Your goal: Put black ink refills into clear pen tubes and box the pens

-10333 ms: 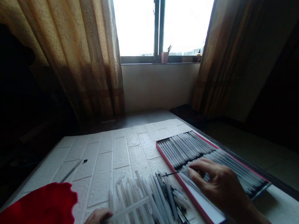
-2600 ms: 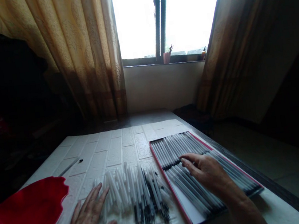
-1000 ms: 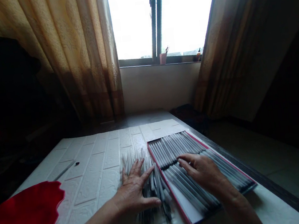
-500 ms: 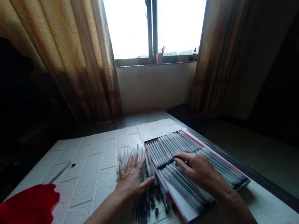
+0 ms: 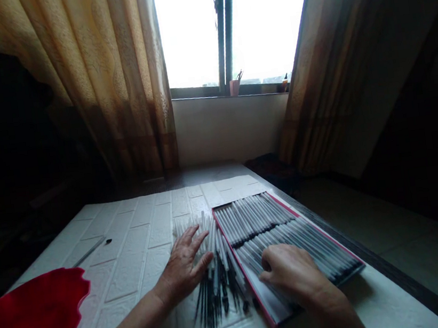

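A loose pile of clear pen tubes and black refills (image 5: 218, 277) lies on the white brick-patterned table (image 5: 144, 238). My left hand (image 5: 182, 268) rests flat on the pile's left side, fingers spread. To the right, a shallow red-edged box (image 5: 311, 224) is filled with rows of pens. My right hand (image 5: 288, 276) sits on the near rows in that box with its fingers curled under; what they hold, if anything, is hidden.
A red wavy-edged bowl (image 5: 33, 317) stands at the near left. One single pen (image 5: 91, 250) lies alone at the left of the table. Curtains and a window with a small pink cup (image 5: 234, 86) on the sill are behind. The table's right edge drops to the floor.
My right hand has drawn back toward me along the box and curled its fingers. My left hand has slid slightly left on the pile, still flat.
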`<state>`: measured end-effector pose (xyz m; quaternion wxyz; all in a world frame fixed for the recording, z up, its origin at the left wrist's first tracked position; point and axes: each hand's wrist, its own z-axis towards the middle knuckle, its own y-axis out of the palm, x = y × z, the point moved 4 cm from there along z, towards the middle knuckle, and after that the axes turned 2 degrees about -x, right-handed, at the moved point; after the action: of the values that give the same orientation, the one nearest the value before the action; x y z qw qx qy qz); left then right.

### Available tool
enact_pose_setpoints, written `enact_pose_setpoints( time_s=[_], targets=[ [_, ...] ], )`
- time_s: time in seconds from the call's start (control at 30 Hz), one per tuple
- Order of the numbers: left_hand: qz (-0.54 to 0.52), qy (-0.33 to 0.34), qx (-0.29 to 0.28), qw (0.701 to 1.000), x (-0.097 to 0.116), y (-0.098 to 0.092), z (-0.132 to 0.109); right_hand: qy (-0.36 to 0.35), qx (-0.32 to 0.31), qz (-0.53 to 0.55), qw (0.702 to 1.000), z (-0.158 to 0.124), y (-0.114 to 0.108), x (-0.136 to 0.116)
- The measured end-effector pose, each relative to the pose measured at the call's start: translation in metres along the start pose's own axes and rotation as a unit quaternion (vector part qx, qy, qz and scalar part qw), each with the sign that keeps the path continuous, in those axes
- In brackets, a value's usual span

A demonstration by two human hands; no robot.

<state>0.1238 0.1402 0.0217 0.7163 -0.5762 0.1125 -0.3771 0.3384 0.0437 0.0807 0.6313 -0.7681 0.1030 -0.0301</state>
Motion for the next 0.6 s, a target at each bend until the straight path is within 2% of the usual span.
enact_pose_setpoints(
  time_s=[0.17,0.3,0.37,0.47,0.53,0.6],
  targets=[
    [0.014,-0.014,0.085,0.996,-0.038,-0.012,-0.036,0.02,-0.021,-0.023,0.999,0.003,0.003,-0.009],
    [0.031,-0.015,0.13,0.991,-0.052,-0.014,-0.07,0.014,-0.02,-0.027,0.999,0.004,0.005,-0.006],
    [0.033,-0.003,0.142,0.989,-0.052,-0.013,-0.082,0.006,0.004,-0.021,1.0,0.003,0.002,-0.002],
    [0.026,0.019,0.153,0.988,-0.045,-0.016,-0.092,-0.03,0.08,0.004,0.996,-0.002,-0.005,-0.003],
    [0.018,0.033,0.166,0.985,-0.037,-0.02,-0.096,-0.095,0.115,0.035,0.988,-0.007,-0.007,-0.016],
    [0.012,0.045,0.18,0.983,-0.027,-0.028,-0.099,-0.184,0.118,0.074,0.973,-0.014,-0.002,-0.04]
  ],
)
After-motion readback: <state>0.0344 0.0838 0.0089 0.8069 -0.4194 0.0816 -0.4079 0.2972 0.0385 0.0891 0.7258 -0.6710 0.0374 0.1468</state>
